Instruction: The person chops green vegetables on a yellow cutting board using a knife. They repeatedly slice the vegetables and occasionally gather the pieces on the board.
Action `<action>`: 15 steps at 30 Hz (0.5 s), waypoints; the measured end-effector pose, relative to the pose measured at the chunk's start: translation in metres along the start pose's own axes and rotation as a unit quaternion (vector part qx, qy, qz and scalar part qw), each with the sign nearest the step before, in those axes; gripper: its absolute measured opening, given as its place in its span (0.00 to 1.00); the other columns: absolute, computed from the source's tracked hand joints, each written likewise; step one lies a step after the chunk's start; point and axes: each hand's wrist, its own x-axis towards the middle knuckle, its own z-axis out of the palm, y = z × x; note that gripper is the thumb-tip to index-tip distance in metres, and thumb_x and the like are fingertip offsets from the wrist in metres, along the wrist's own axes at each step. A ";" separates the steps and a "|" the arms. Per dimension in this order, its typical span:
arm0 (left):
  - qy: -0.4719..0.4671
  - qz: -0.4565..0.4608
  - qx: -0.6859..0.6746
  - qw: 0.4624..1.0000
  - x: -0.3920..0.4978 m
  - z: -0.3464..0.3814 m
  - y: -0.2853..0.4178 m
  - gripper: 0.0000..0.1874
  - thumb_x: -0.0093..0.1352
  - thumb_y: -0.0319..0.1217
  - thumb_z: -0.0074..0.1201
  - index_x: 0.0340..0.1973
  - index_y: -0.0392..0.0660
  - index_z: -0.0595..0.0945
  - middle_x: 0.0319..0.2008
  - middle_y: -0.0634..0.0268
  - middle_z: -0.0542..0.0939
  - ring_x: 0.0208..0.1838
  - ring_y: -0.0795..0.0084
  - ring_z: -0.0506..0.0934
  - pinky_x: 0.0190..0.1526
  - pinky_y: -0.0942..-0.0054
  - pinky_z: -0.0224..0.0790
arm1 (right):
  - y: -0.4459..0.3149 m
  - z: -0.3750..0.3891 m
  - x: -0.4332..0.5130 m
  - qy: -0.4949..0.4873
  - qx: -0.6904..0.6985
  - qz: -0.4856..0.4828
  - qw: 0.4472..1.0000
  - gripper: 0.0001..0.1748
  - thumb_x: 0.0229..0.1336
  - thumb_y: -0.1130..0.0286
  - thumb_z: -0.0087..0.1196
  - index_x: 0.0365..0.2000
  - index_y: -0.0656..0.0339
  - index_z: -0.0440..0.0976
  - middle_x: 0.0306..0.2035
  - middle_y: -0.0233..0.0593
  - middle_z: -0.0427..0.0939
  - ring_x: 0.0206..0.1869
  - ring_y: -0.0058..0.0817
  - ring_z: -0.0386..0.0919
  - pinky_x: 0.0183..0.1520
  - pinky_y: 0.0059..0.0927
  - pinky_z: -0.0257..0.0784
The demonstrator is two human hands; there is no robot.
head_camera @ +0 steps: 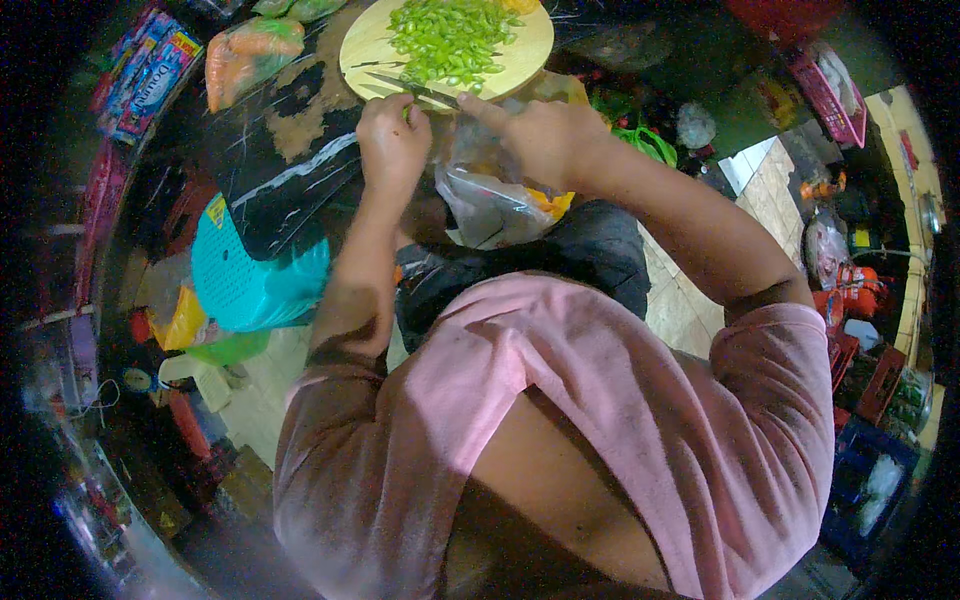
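A round wooden chopping board [360, 41] lies at the top of the view, with a heap of sliced green vegetable pieces [450, 41] on it, perhaps beans. My right hand [551, 139] grips a knife [427, 95], its forefinger stretched along the blade; the handle is hidden in the hand. The blade lies over the board's near edge and points left. My left hand [394, 135] is closed beside the blade, and a bit of green stalk [407, 112] shows between its fingers. An orange item [521, 5] is partly seen at the board's far edge.
The board rests on a worn black marble-patterned table [277, 187]. Bagged carrots [251, 56] lie on the left. A clear plastic bag [499, 206] hangs below my hands. A turquoise plastic stool [255, 281] stands left, and green leaves [649, 142] lie right of my hand.
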 end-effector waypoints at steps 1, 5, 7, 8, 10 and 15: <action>0.000 -0.003 0.001 1.000 0.000 0.001 0.000 0.08 0.56 0.25 0.57 0.31 0.34 0.82 0.28 0.45 0.79 0.34 0.47 0.78 0.40 0.58 0.73 | 0.000 0.004 0.003 0.010 0.007 -0.005 1.000 0.41 0.52 0.64 0.54 0.66 0.42 0.52 0.31 0.50 0.80 0.33 0.48 0.80 0.34 0.48 0.74; -0.004 0.028 -0.020 0.999 -0.003 -0.001 0.005 0.10 0.56 0.24 0.56 0.32 0.33 0.83 0.29 0.45 0.79 0.35 0.48 0.78 0.41 0.58 0.73 | -0.011 -0.002 0.022 0.014 0.032 0.009 0.999 0.39 0.54 0.65 0.51 0.66 0.43 0.52 0.31 0.52 0.80 0.34 0.47 0.81 0.34 0.48 0.74; -0.006 0.005 0.000 1.000 -0.003 -0.003 0.007 0.11 0.56 0.24 0.56 0.34 0.33 0.83 0.30 0.44 0.79 0.35 0.48 0.78 0.41 0.59 0.73 | -0.009 -0.003 0.034 0.012 0.050 0.005 0.999 0.39 0.54 0.67 0.51 0.66 0.44 0.53 0.32 0.53 0.80 0.35 0.47 0.80 0.37 0.47 0.74; 0.003 0.013 -0.009 1.000 -0.005 -0.002 0.003 0.11 0.56 0.25 0.57 0.34 0.34 0.83 0.30 0.46 0.80 0.36 0.49 0.79 0.41 0.59 0.73 | -0.006 -0.004 0.039 0.012 0.059 0.002 0.998 0.39 0.53 0.67 0.51 0.66 0.44 0.53 0.33 0.53 0.80 0.36 0.48 0.80 0.38 0.47 0.75; 0.024 0.021 -0.024 0.999 -0.009 0.000 -0.007 0.11 0.56 0.27 0.58 0.34 0.37 0.84 0.32 0.50 0.82 0.37 0.52 0.80 0.43 0.59 0.74 | 0.003 -0.005 0.043 -0.006 0.117 -0.005 0.993 0.39 0.54 0.68 0.50 0.66 0.44 0.53 0.35 0.55 0.79 0.38 0.48 0.80 0.40 0.45 0.74; 0.038 0.019 -0.035 0.998 -0.007 0.000 0.000 0.10 0.56 0.24 0.57 0.33 0.33 0.83 0.29 0.46 0.80 0.35 0.47 0.78 0.41 0.59 0.73 | 0.021 0.000 0.025 0.043 0.121 -0.032 0.991 0.38 0.56 0.66 0.50 0.67 0.45 0.52 0.38 0.58 0.78 0.39 0.49 0.79 0.44 0.46 0.73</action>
